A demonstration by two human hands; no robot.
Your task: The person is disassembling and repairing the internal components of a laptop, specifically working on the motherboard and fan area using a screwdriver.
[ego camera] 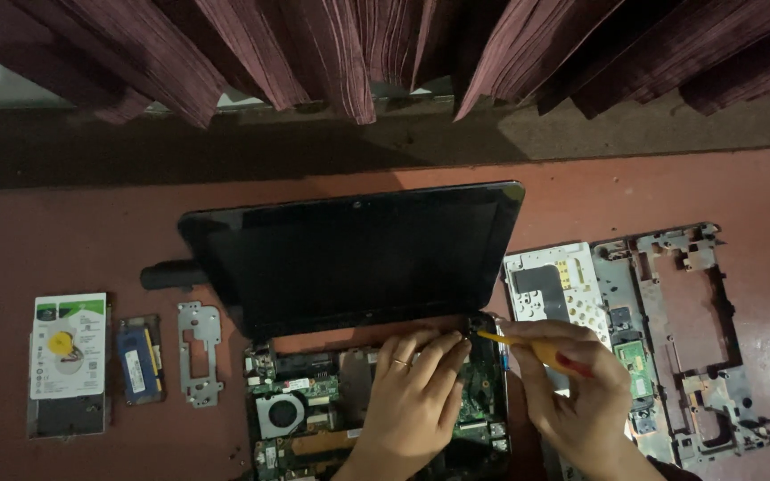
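A yellow-shafted screwdriver with a red handle [536, 349] is gripped in the curled fingers of the right hand [577, 392], its tip set at the right hinge of the opened black laptop [358, 258]. The left hand [416, 392] is laid flat, fingers extended and close together, on the exposed green motherboard [300, 414]. A grey hard drive [67, 361] and a small memory module [138, 359] are seen at the left; a stripped grey palmrest frame [679, 338] lies at the right on the reddish floor [64, 232].

Showing maroon, black, green.
Glowing yellow-and-red on screwdriver [536, 349]; gleaming black on laptop screen [358, 254]; showing green on circuit board [300, 392]; hanging maroon-striped as curtain [358, 53].
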